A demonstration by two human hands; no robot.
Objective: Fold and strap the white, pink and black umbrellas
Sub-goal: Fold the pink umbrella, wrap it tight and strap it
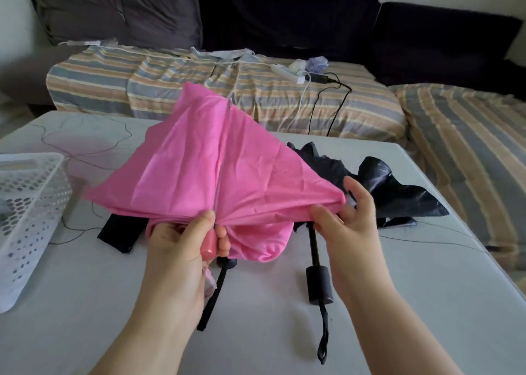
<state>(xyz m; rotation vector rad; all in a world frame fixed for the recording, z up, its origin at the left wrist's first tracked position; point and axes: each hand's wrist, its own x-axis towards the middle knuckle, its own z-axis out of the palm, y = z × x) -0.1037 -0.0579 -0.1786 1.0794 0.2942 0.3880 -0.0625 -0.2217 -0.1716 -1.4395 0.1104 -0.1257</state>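
Basket (28,204) contents unclear beside pink umbrella (199,161)

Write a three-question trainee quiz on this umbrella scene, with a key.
1. True or false: the black umbrella lies on the table, not in either hand.
2. Which hand grips the pink umbrella at its handle end? A) left hand B) right hand C) neither
3. Fill in: the white perforated basket stands at the table's ____ edge.

Key: 1 true; 2 A, while the right hand pinches the canopy's edge; 3 left.
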